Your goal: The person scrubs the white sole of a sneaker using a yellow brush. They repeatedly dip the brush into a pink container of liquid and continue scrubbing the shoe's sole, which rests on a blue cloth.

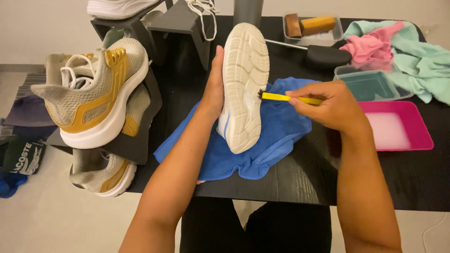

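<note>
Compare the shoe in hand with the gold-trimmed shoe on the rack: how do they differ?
The white shoe is held sole-up on the blue towel by the left hand; the gold-trimmed shoe sits untouched on the black rack, side-on. The first shows only pale sole, the second beige mesh. Both have white soles.

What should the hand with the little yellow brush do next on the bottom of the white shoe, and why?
Probably a short scrub along the sole's edge. The left hand holds the white shoe on its side over the blue cloth, sole facing the right hand. The yellow brush already has its bristles against the sole, so sliding them along the grooves looks like the natural small move.
</note>
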